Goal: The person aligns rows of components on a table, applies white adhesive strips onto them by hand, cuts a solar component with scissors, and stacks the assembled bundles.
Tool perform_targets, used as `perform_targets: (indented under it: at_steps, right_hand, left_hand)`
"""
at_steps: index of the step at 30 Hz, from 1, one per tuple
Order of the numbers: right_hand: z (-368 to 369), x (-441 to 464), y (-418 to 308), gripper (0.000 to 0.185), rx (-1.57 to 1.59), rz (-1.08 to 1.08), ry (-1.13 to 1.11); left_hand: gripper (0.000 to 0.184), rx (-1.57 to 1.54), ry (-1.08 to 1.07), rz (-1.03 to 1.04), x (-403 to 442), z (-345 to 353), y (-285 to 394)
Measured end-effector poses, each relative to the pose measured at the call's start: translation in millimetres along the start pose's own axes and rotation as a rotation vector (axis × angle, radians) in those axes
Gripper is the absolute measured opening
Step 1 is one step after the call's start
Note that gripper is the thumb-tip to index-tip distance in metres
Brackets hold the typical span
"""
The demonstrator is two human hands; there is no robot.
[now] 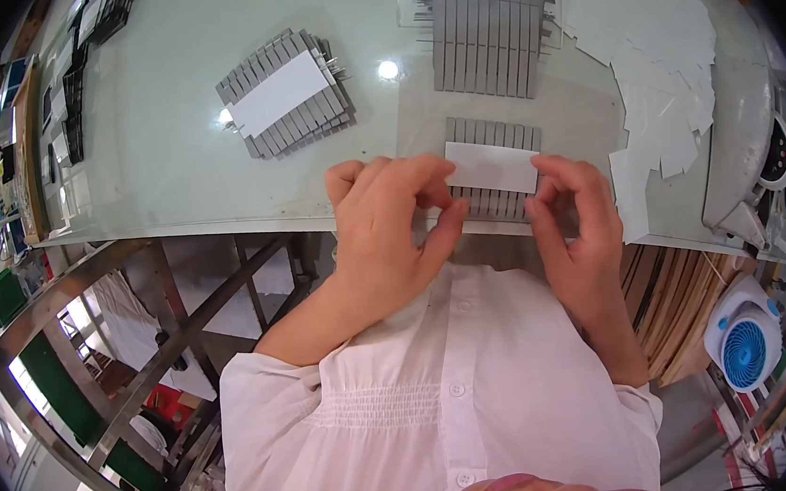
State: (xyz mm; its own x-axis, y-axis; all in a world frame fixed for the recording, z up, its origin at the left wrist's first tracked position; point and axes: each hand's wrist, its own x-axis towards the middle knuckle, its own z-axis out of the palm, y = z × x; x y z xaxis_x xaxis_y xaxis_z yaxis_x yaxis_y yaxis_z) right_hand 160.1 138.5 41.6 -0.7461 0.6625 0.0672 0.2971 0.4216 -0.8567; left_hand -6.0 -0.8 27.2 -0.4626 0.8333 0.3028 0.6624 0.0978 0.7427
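A white paper-like strip (494, 167) lies across a set of grey slatted strips (494, 130) at the table's near edge. At the strip's left end, my left hand (395, 212) is curled, with its index fingertip at the edge and its thumb lower down by the slats. My right hand (579, 213) is curled at the other end, its index fingertip touching the white edge and its thumb beside the slats. The fingertips partly hide both ends.
Further left sits a stack of grey slatted pieces (278, 129) topped by a white strip (280, 93). A larger pile of grey slatted pieces (487, 38) lies beyond my hands. Loose white sheets (654, 59) spread at the right. A blue-and-white fan (745, 344) stands below right.
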Motion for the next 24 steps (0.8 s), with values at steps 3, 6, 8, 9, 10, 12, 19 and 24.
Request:
perform_targets:
  at_steps: [3, 6, 8, 9, 10, 12, 19, 24]
  right_hand:
    - [7, 1, 7, 0.047, -0.139, -0.087, 0.035]
    - [10, 1, 8, 0.047, -0.152, -0.089, 0.071]
    - [11, 1, 9, 0.048, -0.167, -0.096, 0.068]
    - [11, 1, 10, 0.048, -0.174, -0.099, 0.066]
    - [11, 1, 10, 0.048, -0.184, -0.109, 0.067]
    - [12, 2, 11, 0.047, -0.203, -0.129, 0.068]
    - [11, -1, 12, 0.037, -0.137, -0.122, 0.113]
    - [-17, -16, 17, 0.031, -0.268, -0.195, 0.051]
  left_hand:
    - [0.047, 0.073, -0.024, -0.062, 3, 2, -1]
    - [0.047, 0.087, -0.013, -0.074, 2, 3, -2]
    - [0.047, 0.101, -0.018, -0.076, 3, 3, -2]
    - [0.047, 0.109, -0.016, -0.068, 3, 4, -2]
    - [0.047, 0.117, -0.013, -0.061, 3, 4, -2]
    - [0.046, 0.143, -0.013, -0.039, 4, 5, -3]
    - [0.039, 0.164, 0.010, 0.027, 4, 3, -4]
    - [0.028, 0.316, 0.065, 0.240, -4, -10, -18]
